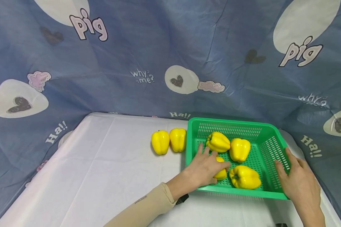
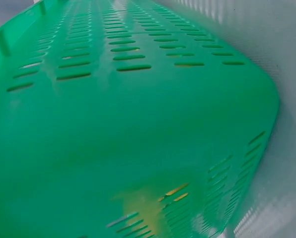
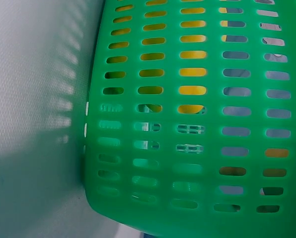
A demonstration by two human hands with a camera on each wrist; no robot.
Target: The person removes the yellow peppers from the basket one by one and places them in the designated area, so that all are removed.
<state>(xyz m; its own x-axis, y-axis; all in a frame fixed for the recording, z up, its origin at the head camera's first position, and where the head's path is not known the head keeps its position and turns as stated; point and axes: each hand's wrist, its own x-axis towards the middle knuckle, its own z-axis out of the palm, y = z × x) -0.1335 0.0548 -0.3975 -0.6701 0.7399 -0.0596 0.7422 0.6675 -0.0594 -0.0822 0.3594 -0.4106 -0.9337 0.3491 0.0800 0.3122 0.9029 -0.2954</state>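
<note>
A green slotted basket (image 1: 230, 122) holds several yellow bell peppers. Inside its left part, my left hand (image 1: 203, 168) grips a yellow bell pepper (image 1: 221, 174), which the fingers partly cover. Close by in the basket lie another pepper (image 1: 245, 177) at the front and two more, one pepper (image 1: 218, 142) and one pepper (image 1: 240, 150), toward the back. At the right side, my right hand (image 1: 302, 181) holds the basket rim, thumb on the inner side. Both wrist views are filled by the basket wall (image 2: 113, 109), and yellow shows through the slotted wall (image 3: 168, 82) in the right one.
Two more yellow peppers, one pepper (image 1: 160, 142) and one pepper (image 1: 177, 139), stand side by side just left of the basket. A white cloth (image 1: 116, 164) covers the table. Behind it hangs a blue printed curtain (image 1: 147, 47).
</note>
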